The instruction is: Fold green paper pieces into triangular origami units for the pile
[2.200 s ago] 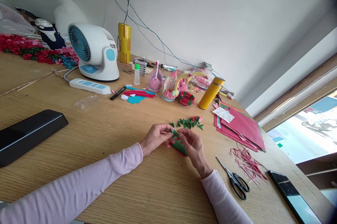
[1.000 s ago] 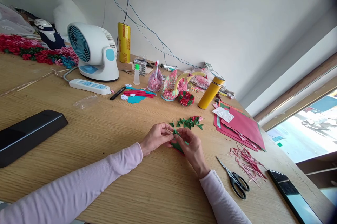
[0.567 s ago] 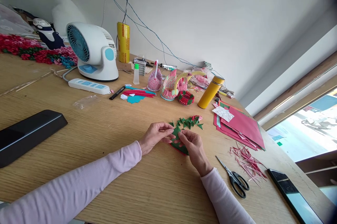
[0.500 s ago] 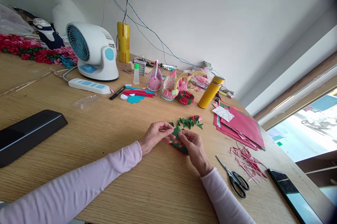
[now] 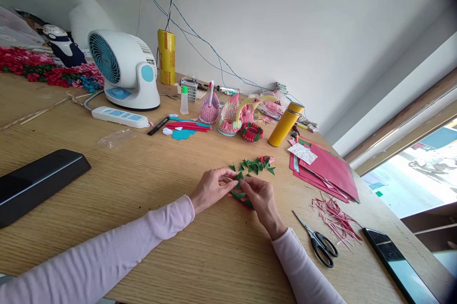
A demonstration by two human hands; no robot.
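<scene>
Between both hands (image 5: 211, 191) (image 5: 262, 199), small green paper piece (image 5: 240, 176), pinched from either side

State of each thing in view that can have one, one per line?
Green paper: folded to a point
Left hand: pinching that paper
Right hand: pinching that paper
Green triangles: folded, loosely piled
Scissors: closed, lying flat
Green-capped bottle: upright, capped
Yellow flask: standing, lid on
Paper sheets: stacked unevenly
Fan: standing; whether running, unclear
Phone: lying flat; screen on or off unclear
</scene>
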